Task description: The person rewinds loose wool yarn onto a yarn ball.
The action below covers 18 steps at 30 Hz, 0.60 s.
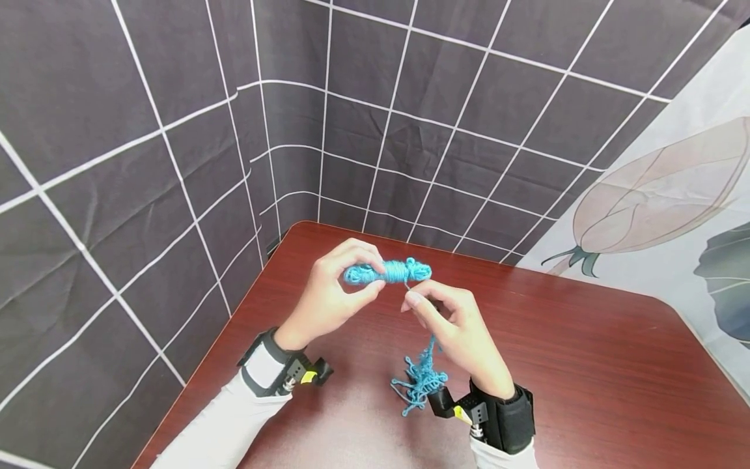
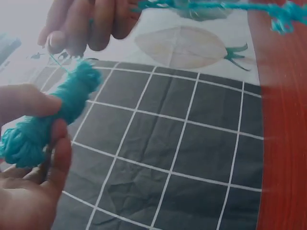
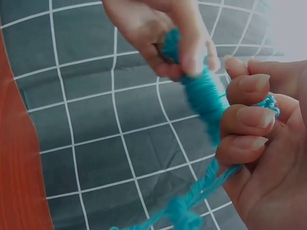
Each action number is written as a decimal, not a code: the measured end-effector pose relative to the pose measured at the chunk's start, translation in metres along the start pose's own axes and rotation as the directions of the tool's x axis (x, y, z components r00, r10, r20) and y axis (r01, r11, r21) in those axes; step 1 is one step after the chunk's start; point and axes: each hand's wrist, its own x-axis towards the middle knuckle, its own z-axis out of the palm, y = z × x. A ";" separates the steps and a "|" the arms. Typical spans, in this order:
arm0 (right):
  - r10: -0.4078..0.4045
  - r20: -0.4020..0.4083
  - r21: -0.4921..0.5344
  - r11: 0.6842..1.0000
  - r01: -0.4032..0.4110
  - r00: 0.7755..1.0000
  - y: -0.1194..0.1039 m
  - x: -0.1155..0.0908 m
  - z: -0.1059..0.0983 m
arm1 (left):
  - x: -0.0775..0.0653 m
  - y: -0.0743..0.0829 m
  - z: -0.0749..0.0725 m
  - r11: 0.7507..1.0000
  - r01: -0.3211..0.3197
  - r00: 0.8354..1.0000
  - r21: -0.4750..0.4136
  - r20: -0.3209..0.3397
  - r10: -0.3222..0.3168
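Observation:
My left hand [image 1: 334, 286] grips a small blue yarn bundle [image 1: 398, 271] between thumb and fingers, held up over the table. Turns of yarn wrap the bundle's middle, with looped ends bulging at both sides. Close to its right end, my right hand [image 1: 451, 319] pinches a strand [image 2: 60, 63] that runs to the bundle. In the right wrist view, more yarn [image 3: 268, 103] passes through the curled fingers [image 3: 254, 116] of that hand. Below it hangs a tangled length of the same yarn [image 1: 423, 378].
A reddish-brown table [image 1: 586, 352] lies under both hands. Behind and to the left stands a dark grey cloth with a white grid [image 1: 387, 130]. A white cloth with a plant print [image 1: 656, 195] hangs at the right. Each wrist wears a strapped camera [image 1: 445, 400].

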 end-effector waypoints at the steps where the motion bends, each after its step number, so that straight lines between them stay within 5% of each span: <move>1: -0.001 -0.010 -0.002 1.000 0.001 1.000 0.000 0.000 -0.001 | -0.001 -0.003 0.000 1.000 0.000 1.000 0.022 0.029 -0.001; 5: 0.006 -0.059 -0.005 1.000 -0.006 0.998 0.000 -0.002 -0.006 | -0.001 0.002 -0.003 1.000 -0.002 0.985 0.026 0.172 -0.002; 12: -0.029 -0.079 -0.002 1.000 0.028 0.996 0.003 -0.003 -0.008 | 0.003 0.025 -0.009 0.966 0.038 0.905 -0.257 0.419 0.076; 14: -0.037 -0.067 0.015 0.999 0.038 0.997 0.004 -0.002 -0.005 | 0.004 0.027 -0.009 0.947 0.042 0.907 -0.319 0.409 0.097; 18: -0.044 -0.032 0.045 0.998 0.045 0.999 0.005 0.001 0.001 | 0.004 0.028 -0.007 0.922 0.022 0.949 -0.387 0.297 0.102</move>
